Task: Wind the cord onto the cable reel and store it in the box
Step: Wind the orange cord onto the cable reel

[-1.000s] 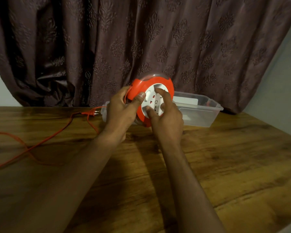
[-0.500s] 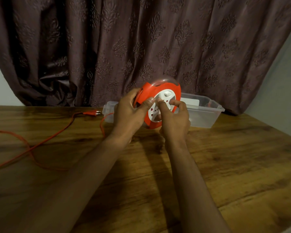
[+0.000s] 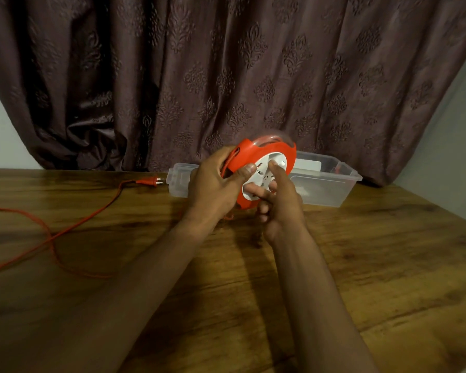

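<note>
The left hand (image 3: 213, 184) grips the rim of the orange cable reel (image 3: 256, 160), held above the wooden table (image 3: 361, 265) before the clear plastic box (image 3: 331, 189). The right hand (image 3: 277, 203) presses its fingers on the white centre. The cord (image 3: 73, 227) lies loose at left, its plug (image 3: 150, 181) near the box's left end.

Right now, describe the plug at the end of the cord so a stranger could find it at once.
Start at the clear plastic box standing before the curtain at the far edge of the wooden table. Just beyond the box's left end lies the plug, flat on the wood. It is orange like its cord, but it alone has two metal pins, pointing toward the box.
</note>
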